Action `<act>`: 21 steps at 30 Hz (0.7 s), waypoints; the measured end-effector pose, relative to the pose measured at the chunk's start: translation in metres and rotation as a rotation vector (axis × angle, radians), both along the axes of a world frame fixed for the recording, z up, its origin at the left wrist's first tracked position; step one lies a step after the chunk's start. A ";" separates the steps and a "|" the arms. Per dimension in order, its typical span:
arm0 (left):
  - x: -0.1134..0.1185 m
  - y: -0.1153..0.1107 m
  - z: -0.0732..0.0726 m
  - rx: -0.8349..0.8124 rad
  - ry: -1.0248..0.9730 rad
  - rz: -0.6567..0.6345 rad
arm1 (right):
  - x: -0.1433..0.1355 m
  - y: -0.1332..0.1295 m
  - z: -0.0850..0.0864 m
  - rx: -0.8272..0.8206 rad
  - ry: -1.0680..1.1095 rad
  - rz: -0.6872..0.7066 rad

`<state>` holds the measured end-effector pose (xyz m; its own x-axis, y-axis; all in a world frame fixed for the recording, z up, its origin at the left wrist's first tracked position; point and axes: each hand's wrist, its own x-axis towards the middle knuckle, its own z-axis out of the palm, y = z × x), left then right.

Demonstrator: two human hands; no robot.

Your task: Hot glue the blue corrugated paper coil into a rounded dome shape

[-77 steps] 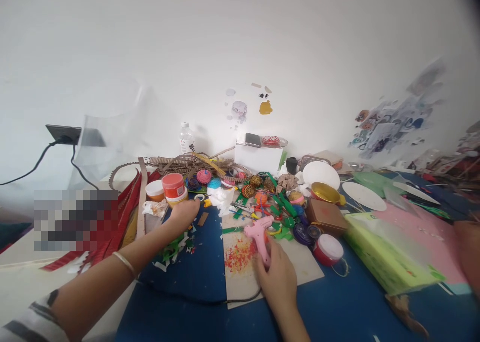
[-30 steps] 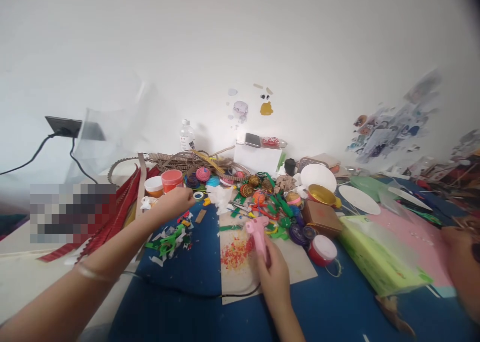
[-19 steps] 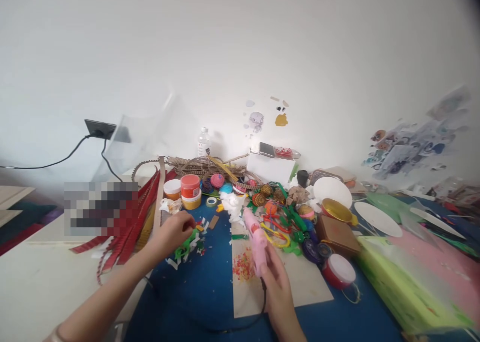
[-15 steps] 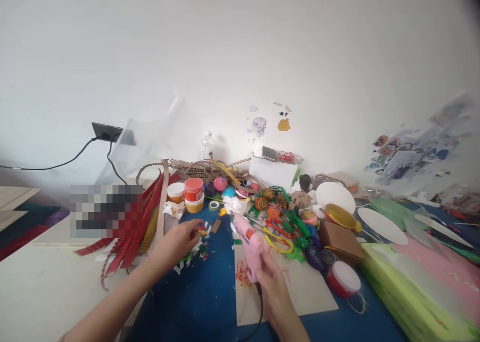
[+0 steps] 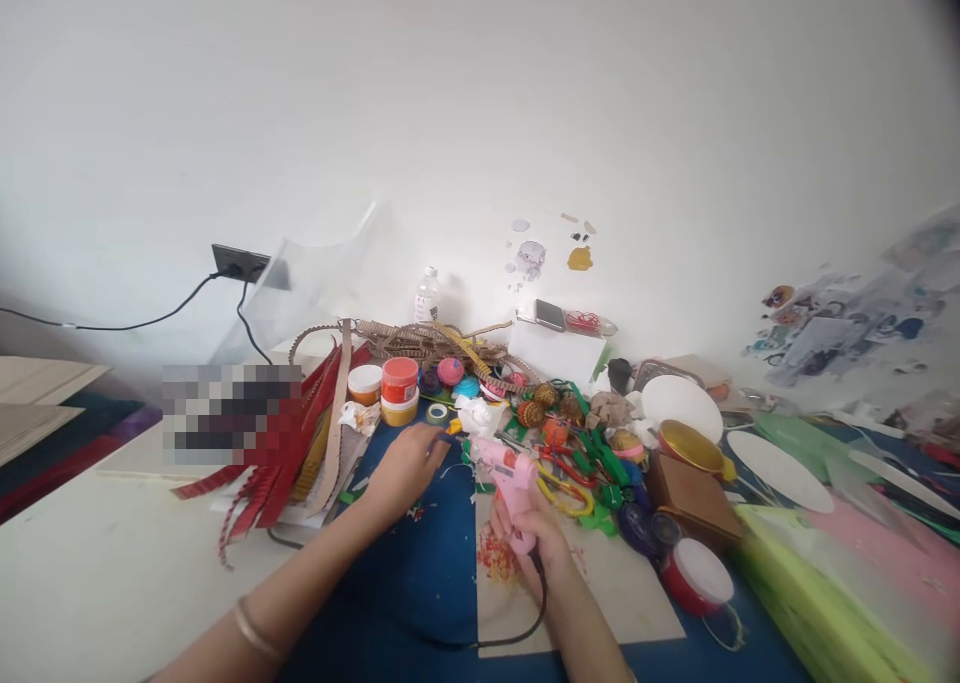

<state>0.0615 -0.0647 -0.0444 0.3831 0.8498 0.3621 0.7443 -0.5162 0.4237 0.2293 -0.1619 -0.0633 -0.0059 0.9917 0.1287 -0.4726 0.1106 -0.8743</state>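
My right hand (image 5: 536, 538) is wrapped round the handle of a pink hot glue gun (image 5: 516, 483), its nozzle pointing left. A black cord loops down from the grip. Just left of the nozzle is my left hand (image 5: 409, 468), palm down with the fingers curled together; whatever the fingertips pinch is hidden. Small paper scraps lie on the blue tabletop (image 5: 405, 583) under and around that hand. Below the glue gun rests a beige sheet (image 5: 600, 603) with red and yellow specks. Crumpled white tissue (image 5: 480, 415) sits just beyond the nozzle.
Paint jars (image 5: 400, 381) stand behind my left hand, beside a roll of tape (image 5: 438, 413). Red corrugated strips (image 5: 300, 443) lie to the left. Yarn balls, pine cones (image 5: 531, 413), a brown box (image 5: 694, 498) and a red drum (image 5: 697, 575) crowd the right. A bottle (image 5: 427, 295) stands by the wall.
My left hand has moved right, from the paper scraps to beside the nozzle. The glue gun has turned more level, its nozzle now pointing left. The view has shifted slightly left.
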 end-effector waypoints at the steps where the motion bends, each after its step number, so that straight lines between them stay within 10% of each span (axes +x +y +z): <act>1: 0.001 -0.005 0.003 0.005 -0.039 0.016 | 0.000 0.000 -0.001 0.000 0.015 0.001; 7: 0.008 -0.034 0.028 0.344 -0.035 -0.085 | 0.000 0.002 -0.002 0.040 0.012 0.003; 21: 0.011 -0.025 0.037 0.419 0.199 -0.307 | -0.004 -0.003 -0.004 -0.065 -0.129 -0.075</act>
<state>0.0723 -0.0901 -0.0072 0.6862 0.4870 0.5403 0.5778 -0.8162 0.0019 0.2255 -0.1650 -0.0670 0.0559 0.9962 0.0674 -0.3486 0.0827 -0.9336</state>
